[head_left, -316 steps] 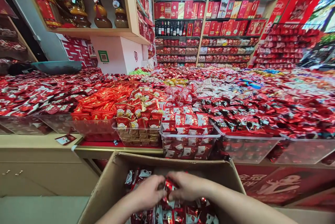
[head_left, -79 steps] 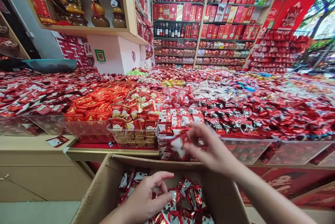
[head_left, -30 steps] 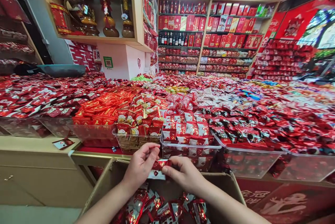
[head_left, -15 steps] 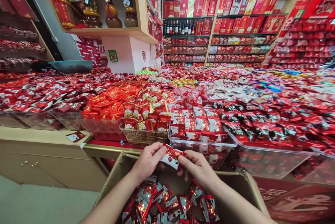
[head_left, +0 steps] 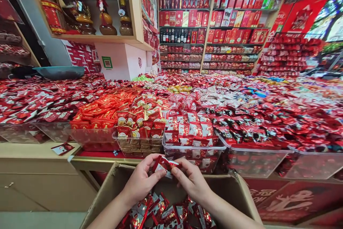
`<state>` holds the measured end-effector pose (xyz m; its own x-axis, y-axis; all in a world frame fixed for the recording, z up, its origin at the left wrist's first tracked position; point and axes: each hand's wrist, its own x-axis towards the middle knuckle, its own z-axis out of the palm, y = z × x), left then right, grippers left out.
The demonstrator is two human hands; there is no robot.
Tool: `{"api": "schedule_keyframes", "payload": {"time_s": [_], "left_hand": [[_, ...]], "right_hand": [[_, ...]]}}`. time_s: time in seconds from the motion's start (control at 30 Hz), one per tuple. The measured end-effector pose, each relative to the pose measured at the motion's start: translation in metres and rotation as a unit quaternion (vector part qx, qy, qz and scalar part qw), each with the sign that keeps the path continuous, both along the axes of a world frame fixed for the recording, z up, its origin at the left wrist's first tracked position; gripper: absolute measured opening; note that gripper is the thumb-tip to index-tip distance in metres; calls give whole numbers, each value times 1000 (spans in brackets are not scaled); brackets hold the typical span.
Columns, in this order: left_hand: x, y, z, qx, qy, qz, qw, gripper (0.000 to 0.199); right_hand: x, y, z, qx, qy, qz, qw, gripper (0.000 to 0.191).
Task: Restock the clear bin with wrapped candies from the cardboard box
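head view: i have glossy red-and-white foil sachet (head_left: 164, 164), crinkled, pinched in fingertips (head_left: 158, 162) of left hand (head_left: 142, 180) and right hand (head_left: 189, 182), above open cardboard box (head_left: 235, 190). hands closer together than half second back, sachet more bunched. wrists bent inward, forearms rising from below. loose foil sachets (head_left: 166, 214) heaped in box; clear plastic bin (head_left: 193, 157) just beyond rim.
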<state>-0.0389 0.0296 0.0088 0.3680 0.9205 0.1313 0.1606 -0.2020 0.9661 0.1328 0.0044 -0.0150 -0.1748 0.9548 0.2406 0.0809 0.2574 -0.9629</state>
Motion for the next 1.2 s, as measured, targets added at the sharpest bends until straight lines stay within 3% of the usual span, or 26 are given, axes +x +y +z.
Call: {"api": "schedule_keyframes", "payload": {"time_s": [0.2, 0.37, 0.63, 0.77, 0.87, 0.97, 1.03, 1.1, 1.2], "left_hand": [[0, 0, -2, -36, -21, -5, 999, 36], [-3, -1, -1, -24, 1, 0, 1000, 36], [-7, -5, 2, 58, 139, -37, 988, 33], [-12, -3, -1, 69, 129, -54, 988, 44], [-14, 0, -3, 47, 50, -68, 995, 48], [-13, 1, -5, 46, 22, -55, 997, 43], [-11, 2, -5, 63, 35, -49, 996, 40], [-10, 1, -5, 74, 52, -51, 995, 37], [-9, -1, -2, 76, 65, -61, 993, 32]], "right_hand": [[1, 4, -2, -21, -6, 4, 1000, 33], [3, 3, 1, -28, -26, 10, 999, 34], [4, -1, 4, 131, -121, -12, 984, 28], [2, -7, 8, 156, -184, -29, 970, 16], [8, -11, 26, 190, -181, -73, 962, 13], [22, 3, 62, 169, -107, -118, 973, 17], [33, 28, 90, 148, -78, -145, 975, 20], [42, 63, 113, 136, -139, -195, 961, 22], [48, 117, 128, 90, -230, -268, 931, 18]]}}
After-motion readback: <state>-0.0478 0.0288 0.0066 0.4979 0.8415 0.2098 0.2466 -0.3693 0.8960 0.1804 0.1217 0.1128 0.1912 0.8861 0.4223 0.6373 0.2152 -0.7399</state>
